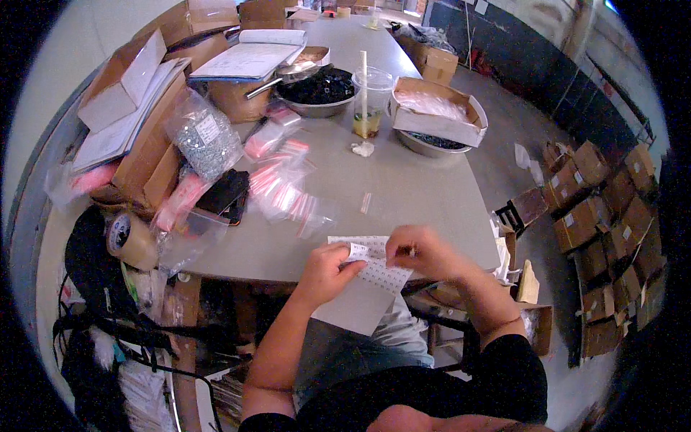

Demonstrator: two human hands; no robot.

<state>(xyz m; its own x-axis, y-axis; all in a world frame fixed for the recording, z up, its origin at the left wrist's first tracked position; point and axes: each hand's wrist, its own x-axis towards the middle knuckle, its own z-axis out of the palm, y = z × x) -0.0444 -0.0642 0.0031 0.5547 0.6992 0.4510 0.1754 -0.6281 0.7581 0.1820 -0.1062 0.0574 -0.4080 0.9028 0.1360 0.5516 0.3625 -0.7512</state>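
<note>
A white sheet of small printed labels lies across the table's near edge, its plain lower part hanging over my lap. My left hand is closed on the sheet's left side, the thumb lying on top and a corner folded up beside it. Over the sheet's right side my right hand is curled in a pinch, slightly blurred. Whatever sits between its fingertips is too small to make out. Farther off on the table are small clear zip bags with red edges and one narrow loose strip.
At the left are a bag of metal parts, a black phone-like item, a tape roll and a cardboard box. Farther back stand a bowl of black parts, a plastic cup and a carton on another bowl.
</note>
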